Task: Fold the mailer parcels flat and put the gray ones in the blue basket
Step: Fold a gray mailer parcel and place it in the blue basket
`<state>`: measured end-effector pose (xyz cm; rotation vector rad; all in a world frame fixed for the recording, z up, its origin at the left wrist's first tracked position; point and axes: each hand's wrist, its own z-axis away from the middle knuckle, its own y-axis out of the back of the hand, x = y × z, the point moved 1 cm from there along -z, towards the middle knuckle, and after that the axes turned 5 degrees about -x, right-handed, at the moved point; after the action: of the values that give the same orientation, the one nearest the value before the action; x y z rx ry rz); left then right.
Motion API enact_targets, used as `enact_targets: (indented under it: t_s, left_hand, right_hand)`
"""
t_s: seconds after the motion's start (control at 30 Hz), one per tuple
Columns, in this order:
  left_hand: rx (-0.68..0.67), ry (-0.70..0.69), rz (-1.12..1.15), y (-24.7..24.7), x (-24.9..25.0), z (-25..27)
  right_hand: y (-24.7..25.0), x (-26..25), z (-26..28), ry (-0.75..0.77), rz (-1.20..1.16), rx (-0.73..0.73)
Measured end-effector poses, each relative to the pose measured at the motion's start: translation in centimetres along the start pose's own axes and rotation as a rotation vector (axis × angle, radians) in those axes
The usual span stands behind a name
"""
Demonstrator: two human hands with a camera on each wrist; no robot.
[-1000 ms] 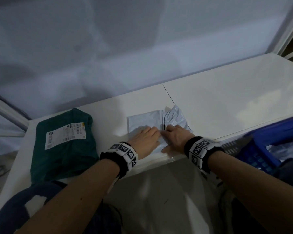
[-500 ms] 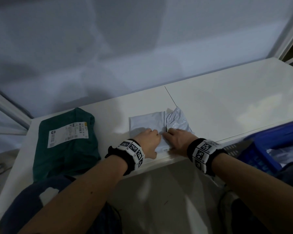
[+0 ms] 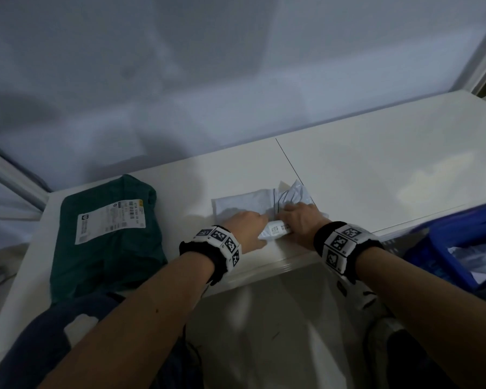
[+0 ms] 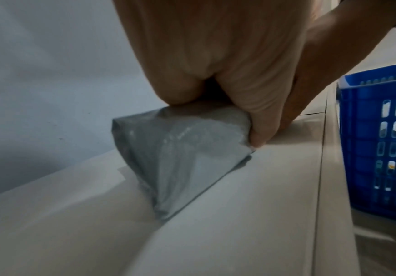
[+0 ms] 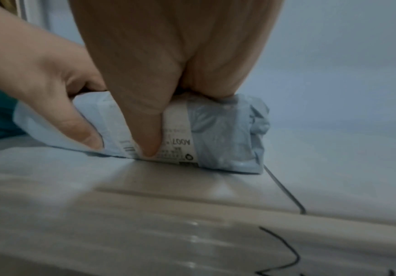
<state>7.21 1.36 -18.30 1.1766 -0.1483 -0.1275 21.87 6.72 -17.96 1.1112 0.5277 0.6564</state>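
Together, both hands curled around gray mailer.

Two mailer parcels are counted on the white table: one gray mailer and one green mailer; one blue basket, two hands, two wrist bands are seen
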Motion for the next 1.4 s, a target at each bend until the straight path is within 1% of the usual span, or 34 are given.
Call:
enact_targets:
  t_s: [0.2, 0.3, 0.37, 0.43, 0.63, 0.8, 0.9, 1.03, 1.13, 1.27, 1.4]
  left_hand:
    - [-0.032, -0.006, 0.068, 0.3, -0.6, -0.3]
    - [-0.04, 0.027, 0.053, 0.5, -0.6, -0.2]
    - [-0.039, 0.032, 0.05, 0.6, -0.5, -0.1]
    - [-0.028, 0.021, 0.043, 0.6, -0.6, 0.0]
    - [-0.002, -0.01, -0.008, 0.3, -1.3, 0.2]
    - [0.006, 0.011, 0.051, 0.2, -1.7, 0.4]
    - [0.004, 0.026, 0.038, 0.3, -1.5, 0.9]
    - [-0.05, 0.051, 0.005, 0.6, -1.2, 1.2]
    - [-0.083, 0.068, 0.041, 0.7, -1.2, 1.0]
    - [-0.048, 0.086, -0.007, 0.6, -1.2, 0.7]
    - [-0.007, 0.119, 0.01, 0.3, -0.9, 0.7]
  right_hand:
    - [0.1, 0.2, -0.1, -0.002, -0.076, -0.034]
    - [0.2, 0.1, 0.1, 0.005, -0.157, -0.067]
    - [0.2, 0.1, 0.1, 0.012, -0.182, -0.063]
    - [0.2, 0.2, 0.1, 0.019, -0.195, -0.068]
    - [0.5, 0.6, 0.3, 0.001, -0.24, -0.144]
    - [0.1, 1.2, 0.8, 0.047, -0.303, -0.096]
    - [0.0, 1.4, 0.8, 0.056, -0.3, -0.103]
    - [-0.2, 1.4, 0.5, 0.067, -0.297, -0.089]
    - [-0.6, 1.1, 0.3, 0.084, -0.249, -0.014]
    - [-1.5, 0.7, 0.5, -0.021, -0.113, 0.067]
    - [-2.0, 0.0, 0.7, -0.078, -0.072, 0.159]
